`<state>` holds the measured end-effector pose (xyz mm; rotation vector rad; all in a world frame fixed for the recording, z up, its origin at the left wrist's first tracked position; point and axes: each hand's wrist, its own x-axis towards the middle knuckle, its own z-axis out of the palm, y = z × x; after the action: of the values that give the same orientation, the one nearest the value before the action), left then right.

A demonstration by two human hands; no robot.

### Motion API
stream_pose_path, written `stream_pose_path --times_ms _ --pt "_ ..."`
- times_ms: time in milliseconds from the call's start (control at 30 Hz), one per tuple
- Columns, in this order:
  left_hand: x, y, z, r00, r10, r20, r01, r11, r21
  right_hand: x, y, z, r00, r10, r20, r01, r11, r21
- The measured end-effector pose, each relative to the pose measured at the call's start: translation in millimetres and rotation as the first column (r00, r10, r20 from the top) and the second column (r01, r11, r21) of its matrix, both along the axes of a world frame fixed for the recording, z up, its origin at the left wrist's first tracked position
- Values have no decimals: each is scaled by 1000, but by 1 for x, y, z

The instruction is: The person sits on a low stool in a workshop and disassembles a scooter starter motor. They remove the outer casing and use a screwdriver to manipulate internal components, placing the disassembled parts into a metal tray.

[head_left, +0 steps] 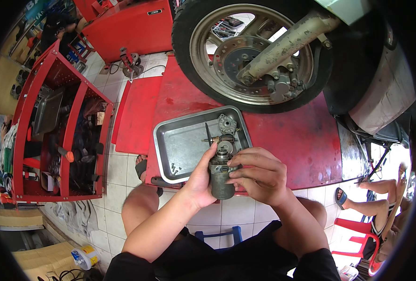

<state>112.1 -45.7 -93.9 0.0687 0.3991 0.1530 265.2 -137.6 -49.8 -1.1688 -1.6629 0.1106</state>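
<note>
A dark grey cylindrical motor [222, 188] stands upright between my hands, over the near edge of a metal tray. Its toothed or stepped shaft end points up. My left hand [201, 180] is wrapped round its left side, thumb stretched up along it. The fingertips of my right hand [260, 174] pinch at its right side near the upper flange; what lies under them is partly hidden. In the metal tray [158, 151] are a cast metal housing [227, 123], a rod-shaped part [223, 139], a thin dark tool [208, 132] and several small screws [174, 167].
The tray rests on a red platform [292, 150], with a dark tool handle [163, 181] at its near edge. A scooter's front wheel [189, 70] rises just beyond. Left stands a red tool cart [67, 140]; a blue stool [236, 233] is below me. Another person [381, 206] sits at the right.
</note>
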Motion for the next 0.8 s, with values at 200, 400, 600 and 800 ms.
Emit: stream_pose_path --times_ms 200,400,600,800 --pt "-3 1 -3 997 -16 73 17 1000 -7 -1 -1 -1 1000 3 -13 -3 1000 -5" --pt "0 0 -2 1000 14 -23 -12 996 89 1 -2 -3 994 3 -110 -10 998 -65" --pt "2 1 -8 997 56 -45 -50 990 131 -2 -2 0 988 -52 -146 34 992 -125" --pt "3 0 -9 993 65 -100 -47 983 175 0 -2 -3 979 -59 -195 24 984 -179"
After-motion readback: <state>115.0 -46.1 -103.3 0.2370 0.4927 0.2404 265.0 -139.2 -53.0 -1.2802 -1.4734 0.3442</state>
